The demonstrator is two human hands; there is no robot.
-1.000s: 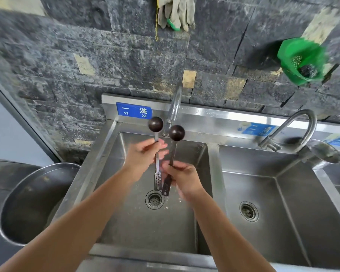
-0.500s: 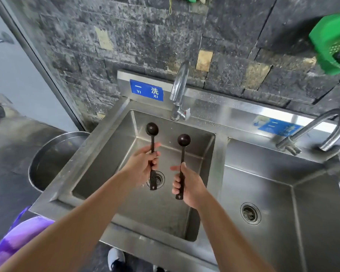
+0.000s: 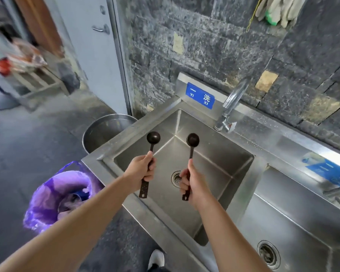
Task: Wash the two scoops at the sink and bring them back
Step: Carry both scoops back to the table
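Note:
Two dark long-handled scoops are held upright over the left basin of a steel sink [image 3: 106,154]. My left hand [image 3: 140,170] grips the handle of the left scoop [image 3: 153,138], whose round bowl points up and away. My right hand [image 3: 192,183] grips the handle of the right scoop [image 3: 192,139] the same way. The scoops are apart, about a hand's width between them. Below them lies the basin drain [image 3: 176,178]. The faucet [image 3: 231,107] stands behind the basin; no water runs from it.
A second basin [image 3: 302,222] lies to the right. Left of the sink stand a steel pot [image 3: 104,130] and a purple bag [image 3: 57,195] on the dark floor. A grey door [image 3: 94,46] is at back left. My shoe [image 3: 156,259] shows below.
The view has swung left and pulled back from the sink. Both hands have drawn the scoops away from the faucet and spread them apart.

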